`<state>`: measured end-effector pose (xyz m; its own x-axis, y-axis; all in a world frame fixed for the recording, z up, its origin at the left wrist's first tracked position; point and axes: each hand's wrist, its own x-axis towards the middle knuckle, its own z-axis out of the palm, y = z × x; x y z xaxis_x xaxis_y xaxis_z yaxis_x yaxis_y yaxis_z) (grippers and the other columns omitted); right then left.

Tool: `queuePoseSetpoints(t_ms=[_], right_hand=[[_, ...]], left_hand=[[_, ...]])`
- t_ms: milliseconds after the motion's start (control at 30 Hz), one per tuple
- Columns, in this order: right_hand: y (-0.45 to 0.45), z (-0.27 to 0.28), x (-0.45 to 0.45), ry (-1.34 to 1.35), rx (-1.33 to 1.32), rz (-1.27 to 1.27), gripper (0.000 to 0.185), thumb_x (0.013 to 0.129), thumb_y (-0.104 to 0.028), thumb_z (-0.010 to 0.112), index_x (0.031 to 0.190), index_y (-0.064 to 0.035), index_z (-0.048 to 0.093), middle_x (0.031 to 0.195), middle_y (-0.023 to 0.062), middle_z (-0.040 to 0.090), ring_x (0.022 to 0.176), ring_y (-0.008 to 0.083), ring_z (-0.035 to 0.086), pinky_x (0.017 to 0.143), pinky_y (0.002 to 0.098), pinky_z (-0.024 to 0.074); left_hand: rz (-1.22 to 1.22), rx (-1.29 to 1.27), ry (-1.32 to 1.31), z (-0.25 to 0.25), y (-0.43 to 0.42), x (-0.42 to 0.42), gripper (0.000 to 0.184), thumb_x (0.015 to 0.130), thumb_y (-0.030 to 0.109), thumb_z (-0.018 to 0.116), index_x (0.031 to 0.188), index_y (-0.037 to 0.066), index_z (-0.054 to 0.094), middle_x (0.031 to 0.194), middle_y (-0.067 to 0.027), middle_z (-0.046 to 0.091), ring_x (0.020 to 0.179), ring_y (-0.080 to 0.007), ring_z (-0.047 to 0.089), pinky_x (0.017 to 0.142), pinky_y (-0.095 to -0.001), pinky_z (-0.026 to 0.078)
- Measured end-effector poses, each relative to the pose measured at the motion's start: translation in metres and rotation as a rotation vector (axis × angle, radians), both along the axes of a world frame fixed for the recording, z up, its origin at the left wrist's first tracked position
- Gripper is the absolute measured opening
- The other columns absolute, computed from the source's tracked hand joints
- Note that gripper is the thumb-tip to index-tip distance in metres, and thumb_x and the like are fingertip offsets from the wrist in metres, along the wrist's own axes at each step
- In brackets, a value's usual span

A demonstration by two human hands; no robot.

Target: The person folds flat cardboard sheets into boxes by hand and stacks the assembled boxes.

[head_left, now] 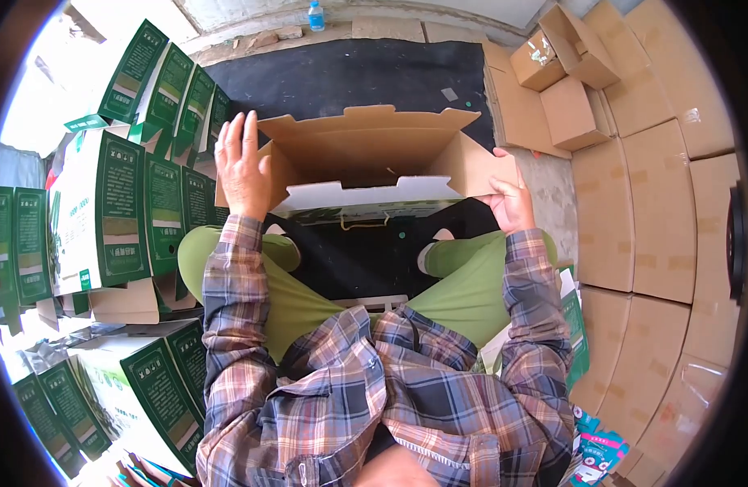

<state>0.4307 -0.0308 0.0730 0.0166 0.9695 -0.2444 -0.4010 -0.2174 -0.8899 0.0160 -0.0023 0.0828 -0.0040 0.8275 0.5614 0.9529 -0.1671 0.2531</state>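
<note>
In front of my knees stands a cardboard box [366, 195], its top open and its inside plain brown. Its near outer face is white and green, with a yellowish cord handle [364, 225] on it. My left hand [242, 174] lies against the box's left side flap with the fingers stretched upward. At the other end, my right hand [510, 199] grips the right side flap [484, 166] between thumb and fingers. The far and near flaps stand up with notched edges. The box's bottom is hidden from me.
Green-and-white printed boxes [118, 211] are stacked on my left. Brown cartons [658, 211] form a wall on my right, with small open cartons [573, 114] at the far right. A black mat [350, 77] covers the floor; a blue-labelled bottle [316, 16] stands beyond it.
</note>
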Motion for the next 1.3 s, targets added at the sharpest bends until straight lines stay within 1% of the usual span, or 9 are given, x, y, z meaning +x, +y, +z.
queuePoseSetpoints(t_ms=[133, 267, 600, 767, 867, 967, 1067, 1200, 1300], right_hand=[[-0.005, 0.001, 0.0, -0.002, -0.002, -0.002, 0.054, 0.08, 0.005, 0.043, 0.132, -0.0099, 0.039, 0.124, 0.0144, 0.049, 0.11, 0.0292, 0.055, 0.087, 0.0475, 0.0503], [-0.007, 0.0, 0.004, 0.013, 0.003, -0.018, 0.054, 0.08, 0.004, 0.043, 0.133, -0.0091, 0.038, 0.124, 0.0146, 0.049, 0.11, 0.029, 0.055, 0.087, 0.0476, 0.0501], [-0.005, -0.003, 0.001, -0.112, 0.042, -0.019, 0.056, 0.084, -0.002, 0.048, 0.138, -0.0088, 0.034, 0.127, 0.013, 0.048, 0.111, 0.0264, 0.055, 0.088, 0.0432, 0.0508], [-0.007, 0.009, -0.022, -0.476, 0.378, 0.231, 0.059, 0.093, -0.031, 0.052, 0.141, -0.0066, 0.029, 0.136, 0.0127, 0.043, 0.128, 0.0225, 0.04, 0.106, 0.035, 0.0306], [0.008, -0.012, -0.022, -0.795, 0.361, 0.363, 0.049, 0.092, -0.039, 0.053, 0.126, -0.0036, 0.052, 0.139, 0.0131, 0.041, 0.13, 0.0239, 0.036, 0.107, 0.0341, 0.0273], [0.009, -0.018, -0.033, -0.978, 0.358, 0.384, 0.047, 0.092, -0.039, 0.052, 0.119, -0.0015, 0.058, 0.14, 0.0127, 0.04, 0.127, 0.0267, 0.04, 0.103, 0.0345, 0.0326], [0.009, -0.019, -0.036, -1.111, 0.381, 0.42, 0.045, 0.092, -0.037, 0.051, 0.12, -0.003, 0.057, 0.142, 0.011, 0.039, 0.125, 0.0282, 0.042, 0.102, 0.0352, 0.0344], [0.009, -0.017, -0.034, -1.113, 0.325, 0.469, 0.049, 0.094, -0.042, 0.046, 0.125, -0.0053, 0.055, 0.145, 0.0091, 0.033, 0.131, 0.0244, 0.035, 0.106, 0.035, 0.0294], [0.01, -0.019, -0.034, -1.119, 0.328, 0.457, 0.049, 0.094, -0.043, 0.044, 0.125, -0.006, 0.055, 0.145, 0.009, 0.034, 0.131, 0.0246, 0.036, 0.105, 0.0346, 0.0302]], left_hand=[[-0.205, 0.049, -0.053, 0.007, 0.002, 0.015, 0.069, 0.07, 0.003, 0.07, 0.133, 0.013, 0.044, 0.127, -0.0094, 0.048, 0.121, -0.0295, 0.041, 0.102, -0.0387, 0.035], [-0.492, -0.122, -0.181, -0.011, 0.003, 0.001, 0.022, 0.073, -0.001, 0.065, 0.093, 0.008, 0.065, 0.083, -0.0064, 0.057, 0.082, -0.027, 0.057, 0.071, -0.0347, 0.049], [-0.489, -0.529, 0.111, -0.013, -0.007, -0.004, 0.038, 0.065, 0.008, 0.073, 0.101, 0.014, 0.066, 0.093, -0.0043, 0.057, 0.1, -0.0244, 0.052, 0.092, -0.0377, 0.04], [-0.492, -0.541, 0.153, -0.013, -0.008, -0.004, 0.04, 0.064, 0.013, 0.075, 0.104, 0.014, 0.066, 0.096, -0.0043, 0.058, 0.101, -0.024, 0.051, 0.096, -0.0373, 0.038], [-0.497, -0.527, 0.158, -0.015, -0.009, -0.004, 0.036, 0.066, 0.014, 0.074, 0.102, 0.014, 0.066, 0.095, -0.004, 0.058, 0.101, -0.0237, 0.052, 0.096, -0.0375, 0.037], [-0.462, -0.451, 0.16, -0.013, -0.011, -0.004, 0.031, 0.069, 0.015, 0.072, 0.1, 0.013, 0.067, 0.09, -0.0036, 0.058, 0.096, -0.0233, 0.053, 0.097, -0.0379, 0.037], [-0.28, 0.068, 0.121, 0.016, -0.026, -0.004, 0.027, 0.073, 0.01, 0.068, 0.1, 0.011, 0.066, 0.083, -0.0041, 0.057, 0.084, -0.024, 0.055, 0.084, -0.0385, 0.041], [-0.017, 0.282, -0.538, 0.01, -0.041, -0.026, 0.025, 0.084, 0.008, 0.063, 0.109, 0.006, 0.063, 0.078, 0.0001, 0.051, 0.069, -0.0119, 0.047, 0.064, -0.0252, 0.041], [-0.142, 0.027, -1.034, -0.009, -0.037, -0.043, 0.038, 0.095, 0.026, 0.051, 0.125, 0.003, 0.051, 0.086, 0.0008, 0.055, 0.072, -0.0069, 0.048, 0.068, -0.0214, 0.042]])
